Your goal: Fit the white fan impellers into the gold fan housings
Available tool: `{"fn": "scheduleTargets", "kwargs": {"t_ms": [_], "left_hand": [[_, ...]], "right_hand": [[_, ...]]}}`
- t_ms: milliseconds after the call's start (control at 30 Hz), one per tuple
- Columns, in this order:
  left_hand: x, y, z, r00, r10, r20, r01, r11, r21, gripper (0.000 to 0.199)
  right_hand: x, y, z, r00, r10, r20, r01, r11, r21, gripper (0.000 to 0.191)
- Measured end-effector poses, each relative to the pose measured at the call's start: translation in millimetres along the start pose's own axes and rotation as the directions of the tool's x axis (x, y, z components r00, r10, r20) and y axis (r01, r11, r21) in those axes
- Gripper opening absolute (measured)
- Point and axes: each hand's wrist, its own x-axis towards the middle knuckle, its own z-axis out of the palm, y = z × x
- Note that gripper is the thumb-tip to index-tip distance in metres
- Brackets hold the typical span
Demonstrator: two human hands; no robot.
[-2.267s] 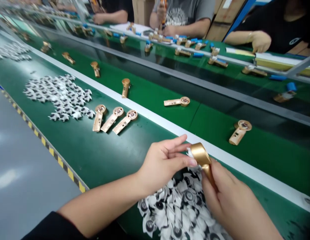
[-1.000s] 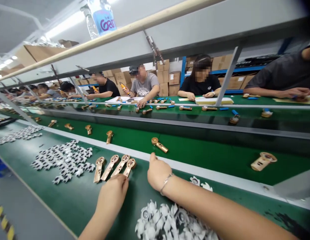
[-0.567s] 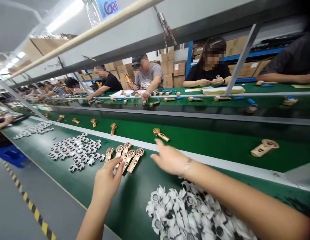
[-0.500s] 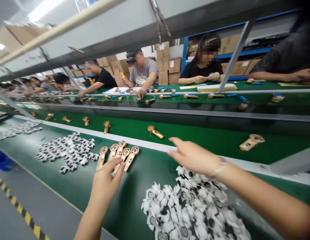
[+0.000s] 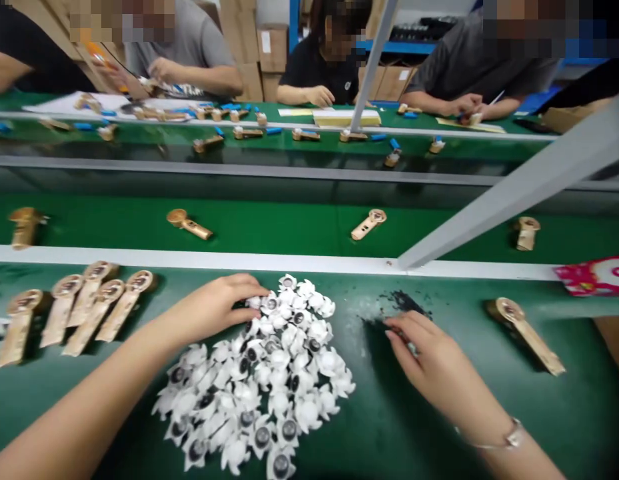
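1. Our left hand [image 5: 214,310] has left the gold handles [image 5: 126,307] and now meets the far edge of the white fans [image 5: 269,383], heaped between our hands. Thumb and fingers flank the edge; we cannot tell whether they pinch one.
2. Our right hand [image 5: 432,350] has swung away from the belt [image 5: 284,227]; its fingers stand slightly apart, with nothing seen between them.
3. Black crumbs [image 5: 406,300] lie just beyond its fingertips.
4. A slanting post [image 5: 519,187] partly blocks our view of the belt.

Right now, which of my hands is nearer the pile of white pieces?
Left. Your left hand is right at the far left edge of the pile of white pieces; your right hand is apart from it, off to the right.
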Motion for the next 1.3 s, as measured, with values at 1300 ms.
{"fn": "scheduleTargets", "kwargs": {"t_ms": [1300], "left_hand": [[-44, -10, 10.2, 0.789, -0.524, -0.320, 0.556, 0.831, 0.008, 0.034]], "right_hand": [[-28, -3, 29, 0.982, 0.001, -0.190, -0.030, 0.988, -0.153, 0.021]]}}
